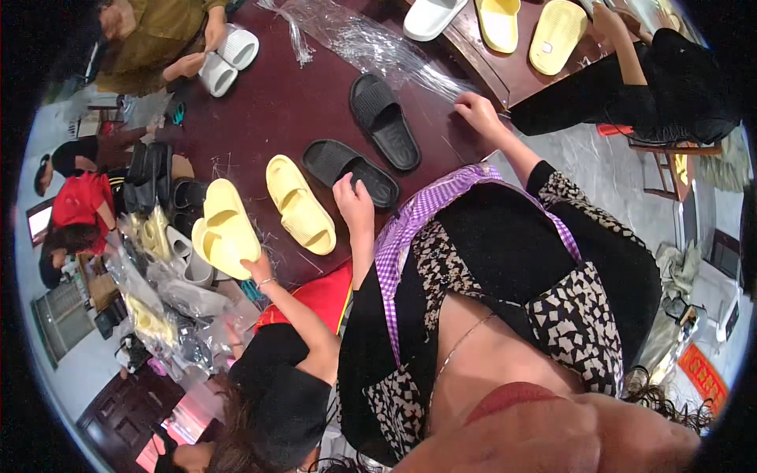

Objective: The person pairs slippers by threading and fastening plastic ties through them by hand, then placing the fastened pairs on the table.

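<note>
On the dark red table point(300, 102), a pair of black slide slippers lies in front of me. My left hand point(355, 203) is at the near black slipper point(327, 160), over its strap end, fingers loosely bent and apart. The other black slipper point(385, 118) lies just beyond, tilted away to the right. My right hand point(479, 117) is at the table's right edge, fingertips pinched together beside the ends of a bundle of clear plastic strips point(394, 59). Whatever is between those fingertips is too small to make out.
A yellow slipper point(301, 205) lies left of the black pair. A co-worker's hand point(256, 270) holds yellow slippers point(227, 229); another person holds white slippers point(229, 63). More slippers point(558, 35) lie at the far right. Bagged slippers point(150, 315) pile up at left.
</note>
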